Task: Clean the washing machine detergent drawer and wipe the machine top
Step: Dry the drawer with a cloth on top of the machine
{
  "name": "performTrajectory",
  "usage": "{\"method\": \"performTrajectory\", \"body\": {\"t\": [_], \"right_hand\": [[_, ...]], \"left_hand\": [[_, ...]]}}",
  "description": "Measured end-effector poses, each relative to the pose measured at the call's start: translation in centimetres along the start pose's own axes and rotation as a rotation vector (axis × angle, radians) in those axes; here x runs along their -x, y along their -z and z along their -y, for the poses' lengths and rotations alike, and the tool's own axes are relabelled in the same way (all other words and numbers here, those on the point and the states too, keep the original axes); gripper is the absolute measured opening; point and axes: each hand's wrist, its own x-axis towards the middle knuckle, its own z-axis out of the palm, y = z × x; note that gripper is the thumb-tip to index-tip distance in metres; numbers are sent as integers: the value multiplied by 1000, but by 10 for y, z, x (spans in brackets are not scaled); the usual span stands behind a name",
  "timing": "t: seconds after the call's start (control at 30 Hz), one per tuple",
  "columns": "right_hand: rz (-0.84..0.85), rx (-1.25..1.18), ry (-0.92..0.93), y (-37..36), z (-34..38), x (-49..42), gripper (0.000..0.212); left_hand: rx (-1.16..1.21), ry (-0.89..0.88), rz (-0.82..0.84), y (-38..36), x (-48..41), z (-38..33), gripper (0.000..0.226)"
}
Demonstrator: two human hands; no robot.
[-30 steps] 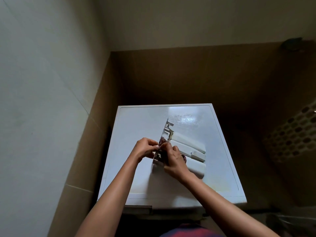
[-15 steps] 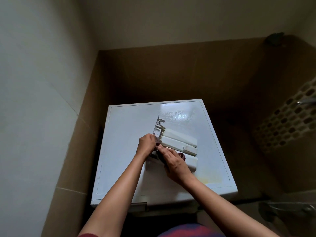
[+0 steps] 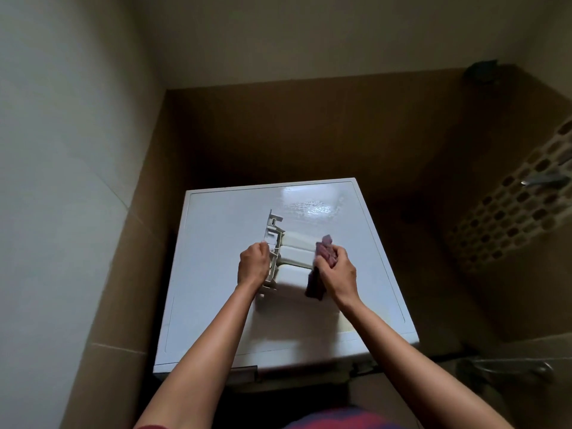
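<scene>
Wiping progresses along drawer [image 3: 294,260]: right hand [image 3: 335,270] clutching cloth [image 3: 325,249] now at right end, left hand [image 3: 253,264] gripping left end.

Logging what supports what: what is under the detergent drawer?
Under the detergent drawer is the white machine top. The left hand grips its left end; the right hand holds a dark cloth at its right end. The surface directly beneath is covered.

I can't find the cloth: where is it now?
Head view: the dark cloth is bunched in the right hand, at the right end of the detergent drawer, on the machine top.
</scene>
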Motion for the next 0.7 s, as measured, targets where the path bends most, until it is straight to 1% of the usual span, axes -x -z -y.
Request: {"method": "performTrajectory", "body": {"t": [0.07,0.13,0.2,0.23,0.27,0.33,0.43,0.5,0.6,0.7], "right_hand": [[65,37,118,-13,18,-2,40],[248,142,282,-33,25,-2,37],[457,382,392,-52,19,-1,48],[490,493,441,-57,14,-1,52],[481,555,495,-59,8,-2,55],[426,591,605,-58,1,-4,55],[407,617,693,-51,-1,-10,49],[368,586,668,-40,-3,-20,41],[233,549,554,-20,-11,-31,31],[108,514,451,-18,-14,-30,27]], "left_hand": [[2,39,-40,-2,4,1,38],[12,84,-58,-5,7,1,42],[11,151,-73,-7,8,2,46],[5,182,-78,-7,8,3,47],[-5,204,-79,-7,8,3,49],[-33,227,-72,-6,6,3,57],[-78,240,-89,-6,6,1,64],[-92,230,-100,-7,7,2,64],[-92,227,-106,-7,8,4,65],[-83,221,-101,-6,8,4,66]]}}
